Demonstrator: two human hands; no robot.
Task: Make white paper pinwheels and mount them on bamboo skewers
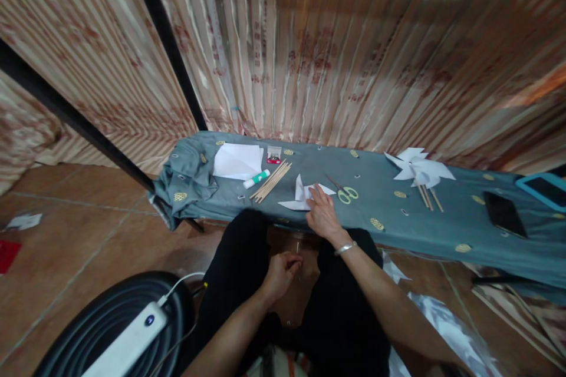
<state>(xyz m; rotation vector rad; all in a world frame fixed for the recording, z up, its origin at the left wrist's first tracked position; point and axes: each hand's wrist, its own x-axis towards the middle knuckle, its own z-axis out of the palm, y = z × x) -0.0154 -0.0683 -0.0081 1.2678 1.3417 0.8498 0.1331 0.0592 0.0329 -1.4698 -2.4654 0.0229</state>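
Note:
A cut sheet of white paper with raised, bent corners, a pinwheel in the making (298, 197), lies near the front edge of the cloth-covered bench. My right hand (325, 212) rests on its right part, fingers stretched out and pressing down. Over the gap between my knees is my left hand (280, 274), its fingers pinched together; whatever they hold is too small to make out. Just right of the paper lie green-handled scissors (347, 194). Wooden sticks (273, 181), a glue stick (256, 179) and a small red-and-clear box (273, 155) of tiny pieces are to the left.
Stacked white paper (237, 160) sits at the bench's left. Two finished-looking pinwheels (420, 168) on sticks, a dark phone (504, 214) and a blue-framed device (543, 190) lie right. A power strip (128, 344) rests on a black coil (66, 336) on the floor.

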